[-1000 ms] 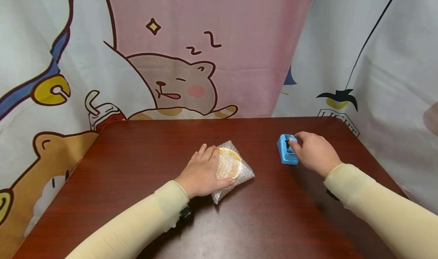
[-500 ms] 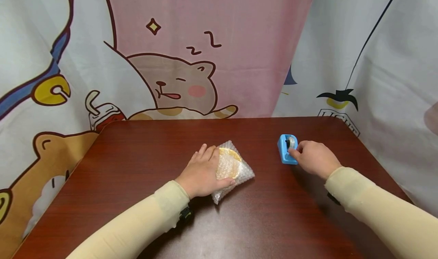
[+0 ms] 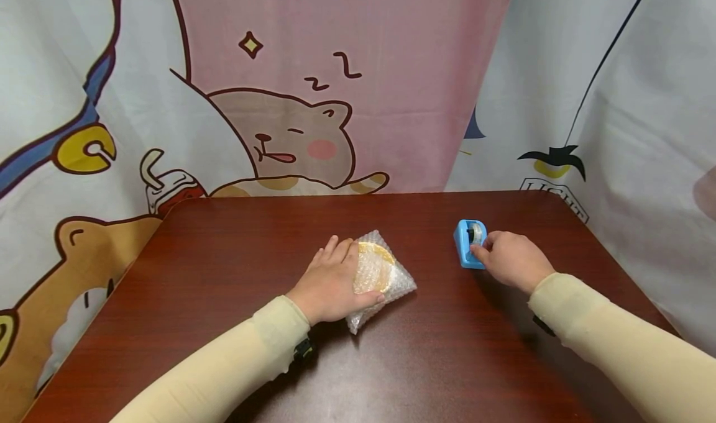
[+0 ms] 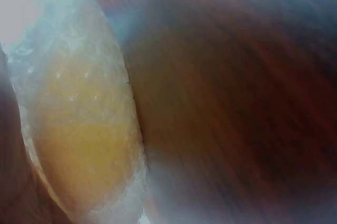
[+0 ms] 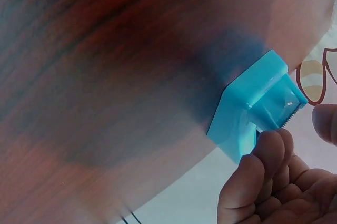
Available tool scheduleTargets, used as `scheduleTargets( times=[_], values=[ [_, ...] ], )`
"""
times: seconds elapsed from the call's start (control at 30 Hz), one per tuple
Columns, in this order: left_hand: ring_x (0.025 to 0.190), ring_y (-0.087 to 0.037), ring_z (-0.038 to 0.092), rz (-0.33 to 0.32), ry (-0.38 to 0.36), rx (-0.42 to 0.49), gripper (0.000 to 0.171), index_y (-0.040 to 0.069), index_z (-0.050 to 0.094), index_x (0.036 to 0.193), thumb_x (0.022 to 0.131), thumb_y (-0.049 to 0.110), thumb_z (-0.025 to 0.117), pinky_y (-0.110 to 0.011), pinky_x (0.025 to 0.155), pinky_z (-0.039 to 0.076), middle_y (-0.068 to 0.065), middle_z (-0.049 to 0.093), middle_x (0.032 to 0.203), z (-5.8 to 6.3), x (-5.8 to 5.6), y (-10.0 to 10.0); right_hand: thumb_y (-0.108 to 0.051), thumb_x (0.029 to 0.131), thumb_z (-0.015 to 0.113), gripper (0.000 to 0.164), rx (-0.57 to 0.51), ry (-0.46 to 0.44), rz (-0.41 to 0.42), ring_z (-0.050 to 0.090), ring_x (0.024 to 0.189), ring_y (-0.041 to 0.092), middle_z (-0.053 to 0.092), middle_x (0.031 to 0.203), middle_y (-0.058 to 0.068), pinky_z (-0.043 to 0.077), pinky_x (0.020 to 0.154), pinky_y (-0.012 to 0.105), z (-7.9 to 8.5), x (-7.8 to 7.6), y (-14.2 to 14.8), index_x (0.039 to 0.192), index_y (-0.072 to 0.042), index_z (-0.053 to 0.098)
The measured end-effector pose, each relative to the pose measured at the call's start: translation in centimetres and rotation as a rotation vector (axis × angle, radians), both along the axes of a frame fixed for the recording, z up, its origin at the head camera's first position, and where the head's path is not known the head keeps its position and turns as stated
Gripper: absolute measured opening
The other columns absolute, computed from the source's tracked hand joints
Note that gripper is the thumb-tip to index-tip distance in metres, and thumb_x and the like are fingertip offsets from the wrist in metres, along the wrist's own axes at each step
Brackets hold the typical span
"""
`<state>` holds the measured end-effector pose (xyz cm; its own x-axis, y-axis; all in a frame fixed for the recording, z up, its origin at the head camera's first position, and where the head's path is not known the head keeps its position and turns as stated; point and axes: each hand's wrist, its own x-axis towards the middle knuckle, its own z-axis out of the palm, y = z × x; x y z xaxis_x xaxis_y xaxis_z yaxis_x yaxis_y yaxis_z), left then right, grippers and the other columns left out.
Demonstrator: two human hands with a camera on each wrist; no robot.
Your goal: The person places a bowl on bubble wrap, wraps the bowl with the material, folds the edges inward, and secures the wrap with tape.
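Observation:
My left hand (image 3: 331, 280) rests on a package (image 3: 373, 264) wrapped in bubble wrap, its fingers extended and the thumb over the near part. Something round and yellow shows through the wrap, and the left wrist view has the package (image 4: 84, 129) close up. At the right, my right hand (image 3: 516, 258) has its fingertips at the front of a light blue tape dispenser (image 3: 463, 246). In the right wrist view, bent fingers of the right hand (image 5: 274, 182) are beside the toothed cutter of the dispenser (image 5: 258, 103), and the thumb stands apart from them. No tape is visible between them.
Both things lie on a dark red-brown wooden table (image 3: 252, 236). Behind it hangs a curtain (image 3: 408, 87) with cartoon animals, and more printed cloth (image 3: 632, 112) closes off the right side.
My right hand has shifted from the tape roll toward the near, cutter end of the dispenser, uncovering the roll. In the last half second it barely moves. The left hand and package stay in place.

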<state>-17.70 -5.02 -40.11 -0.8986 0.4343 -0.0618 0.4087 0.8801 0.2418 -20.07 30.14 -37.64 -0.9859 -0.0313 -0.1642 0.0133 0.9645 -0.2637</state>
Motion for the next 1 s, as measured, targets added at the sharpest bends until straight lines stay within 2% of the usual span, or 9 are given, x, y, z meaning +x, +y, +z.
scheduleTargets(
  times=[0.17, 0.43, 0.67, 1.0],
  values=[
    [0.163, -0.039, 0.017, 0.001, 0.003, 0.002, 0.113, 0.002, 0.026, 0.166, 0.09, 0.079, 0.058, -0.056, 0.131, 0.021, -0.016, 0.032, 0.171, -0.1, 0.0, 0.0, -0.043, 0.103, 0.063, 0.058, -0.004, -0.017, -0.003, 0.059, 0.079, 0.028, 0.068, 0.093, 0.018, 0.051, 0.063, 0.033, -0.2, -0.3, 0.1, 0.124, 0.011, 0.066],
    [0.163, -0.04, 0.018, -0.003, 0.008, -0.001, 0.113, 0.002, 0.026, 0.166, 0.09, 0.08, 0.057, -0.056, 0.131, 0.022, -0.017, 0.031, 0.171, -0.1, -0.1, 0.0, -0.044, 0.103, 0.062, 0.053, -0.069, -0.055, 0.005, 0.057, 0.078, 0.025, 0.064, 0.084, 0.012, 0.049, 0.062, 0.033, -0.5, -0.6, 0.6, 0.116, 0.008, 0.069],
    [0.163, -0.04, 0.017, -0.003, 0.001, -0.002, 0.113, 0.002, 0.026, 0.166, 0.09, 0.08, 0.056, -0.056, 0.131, 0.021, -0.017, 0.03, 0.172, 0.0, 0.0, 0.0, -0.044, 0.105, 0.061, 0.051, -0.186, -0.116, -0.045, 0.055, 0.083, 0.025, 0.06, 0.085, 0.013, 0.049, 0.065, 0.032, -0.9, -1.0, 1.0, 0.113, 0.007, 0.066],
    [0.163, -0.04, 0.018, -0.003, 0.008, 0.004, 0.113, 0.002, 0.027, 0.165, 0.09, 0.08, 0.057, -0.057, 0.131, 0.022, -0.016, 0.032, 0.171, 0.0, 0.0, 0.0, -0.038, 0.107, 0.06, 0.048, -0.42, -0.217, -0.114, 0.054, 0.075, 0.021, 0.056, 0.084, 0.008, 0.051, 0.067, 0.033, -1.1, -1.0, 1.4, 0.123, 0.008, 0.056]
  ],
)
